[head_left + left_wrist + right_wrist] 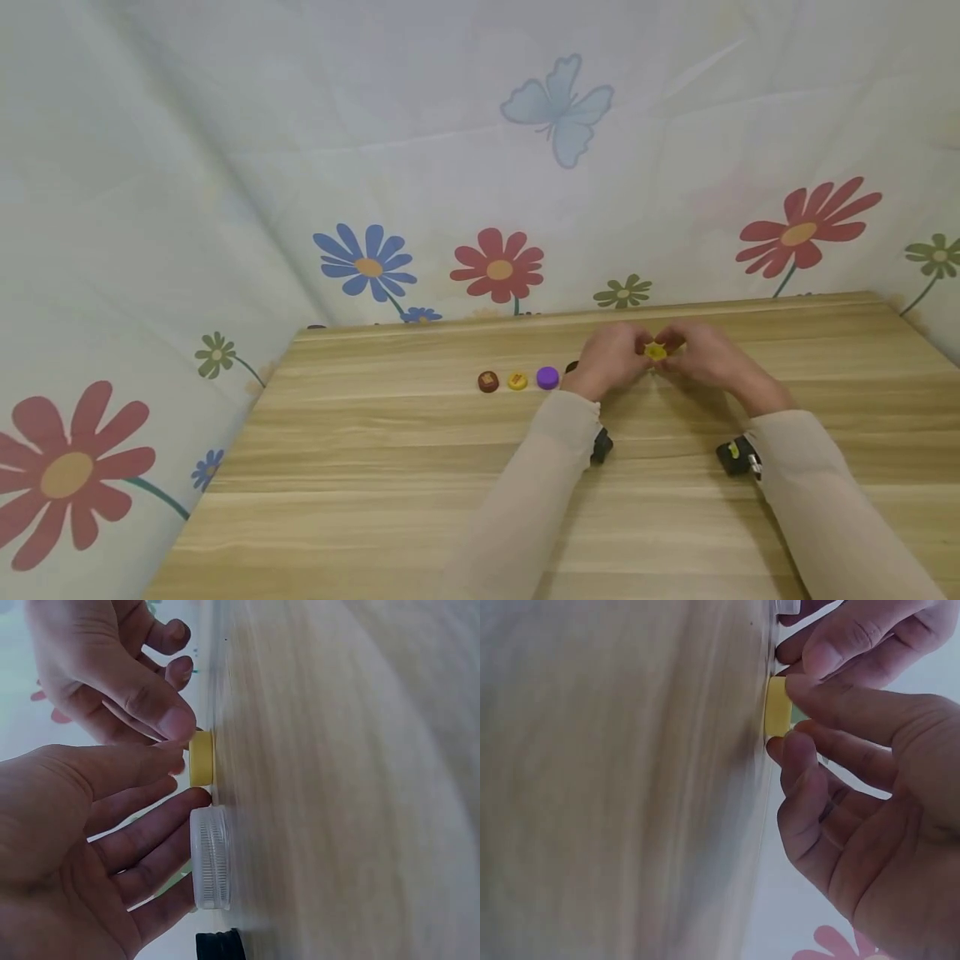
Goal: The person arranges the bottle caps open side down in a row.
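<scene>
A yellow bottle cap [656, 351] sits on the wooden table between both hands, low against the tabletop in the left wrist view. My left hand [613, 357] holds its left side with the fingertips, while the other left fingers spread behind a clear ridged cap [210, 859]. From the right, my right hand [705, 354] pinches the same yellow cap [778, 706] with thumb and fingers. Fingertips of the two hands nearly meet there and partly cover the cap. A black cap [220, 945] stands past the clear one; in the head view the left hand mostly hides that area.
Left of the hands, a brown cap [488, 381], a second yellow cap [517, 381] and a purple cap [547, 377] lie in a row on the table [360, 467]. A flower-patterned cloth [420, 167] hangs behind the table's far edge.
</scene>
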`<act>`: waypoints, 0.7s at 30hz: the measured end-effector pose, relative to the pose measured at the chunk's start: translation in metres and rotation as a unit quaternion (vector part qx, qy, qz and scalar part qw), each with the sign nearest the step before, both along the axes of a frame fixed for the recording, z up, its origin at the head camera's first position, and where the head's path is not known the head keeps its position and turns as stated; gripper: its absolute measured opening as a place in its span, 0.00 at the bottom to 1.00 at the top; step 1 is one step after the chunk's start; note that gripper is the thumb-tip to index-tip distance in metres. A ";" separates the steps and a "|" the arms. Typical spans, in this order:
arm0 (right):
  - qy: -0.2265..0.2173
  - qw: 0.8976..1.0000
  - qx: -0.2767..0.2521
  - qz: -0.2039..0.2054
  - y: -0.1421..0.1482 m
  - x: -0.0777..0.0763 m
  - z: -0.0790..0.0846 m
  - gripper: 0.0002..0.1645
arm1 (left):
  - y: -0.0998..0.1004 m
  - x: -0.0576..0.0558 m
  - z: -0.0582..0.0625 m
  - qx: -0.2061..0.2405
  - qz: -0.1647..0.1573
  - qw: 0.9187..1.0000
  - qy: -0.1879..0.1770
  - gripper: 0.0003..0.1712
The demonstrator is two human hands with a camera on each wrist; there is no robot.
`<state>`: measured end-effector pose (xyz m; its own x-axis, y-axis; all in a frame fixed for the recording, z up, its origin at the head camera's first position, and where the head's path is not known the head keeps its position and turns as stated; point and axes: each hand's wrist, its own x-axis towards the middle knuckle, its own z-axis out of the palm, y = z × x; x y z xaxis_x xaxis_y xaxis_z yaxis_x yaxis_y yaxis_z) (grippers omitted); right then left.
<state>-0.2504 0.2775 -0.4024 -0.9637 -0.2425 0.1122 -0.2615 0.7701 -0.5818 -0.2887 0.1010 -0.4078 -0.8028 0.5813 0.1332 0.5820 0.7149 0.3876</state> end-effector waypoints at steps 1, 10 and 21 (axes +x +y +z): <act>0.001 1.000 -0.001 0.001 -0.001 0.000 0.000 0.20 | 0.000 0.000 0.001 -0.003 0.000 1.000 0.003 0.16; 0.004 1.000 -0.004 0.000 -0.004 -0.003 0.000 0.17 | -0.002 0.002 0.004 -0.016 -0.016 1.000 0.003 0.14; -0.042 0.998 -0.053 0.009 -0.002 -0.001 0.007 0.19 | -0.018 -0.001 0.005 0.074 -0.012 0.997 -0.026 0.17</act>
